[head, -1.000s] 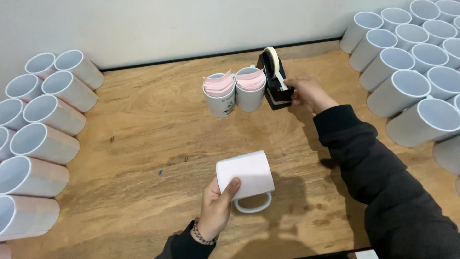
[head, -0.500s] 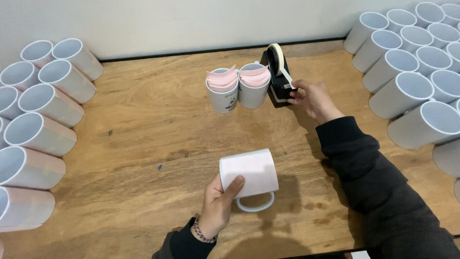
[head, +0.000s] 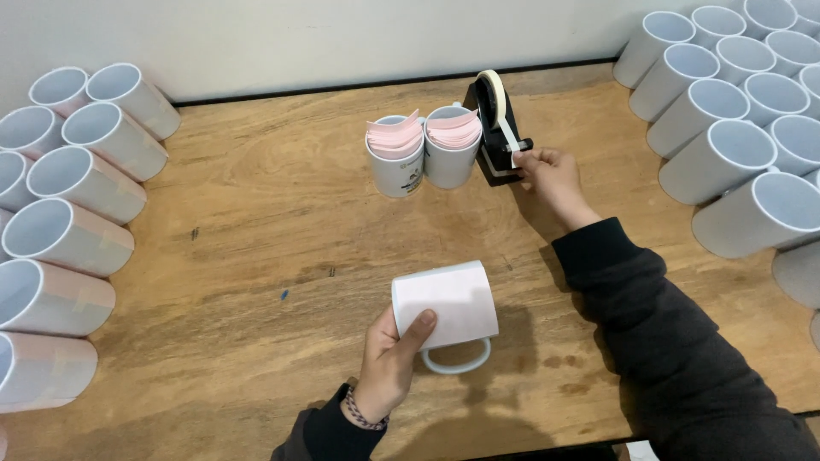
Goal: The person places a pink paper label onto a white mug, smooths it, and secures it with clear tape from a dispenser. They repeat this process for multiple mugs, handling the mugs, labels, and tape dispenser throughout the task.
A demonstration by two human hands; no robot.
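Note:
My left hand (head: 389,363) grips a white mug (head: 448,312) lying on its side on the wooden table (head: 256,213), handle toward me, with a pale pink sheet wrapped around its body. My right hand (head: 551,175) reaches to a black tape dispenser (head: 495,128) with a roll of cream tape; the fingertips pinch the tape end at its cutter. Just left of the dispenser stand two upright white mugs (head: 424,154) stuffed with pink paper sheets.
Several white mugs lie stacked on their sides along the left edge (head: 60,222), some wrapped in pink sheets. Another stack of white mugs (head: 743,128) fills the right side. A pale wall runs behind the table.
My right hand has shifted slightly at the dispenser, fingers now at the tape end. My left hand keeps holding the mug; the view has moved a little.

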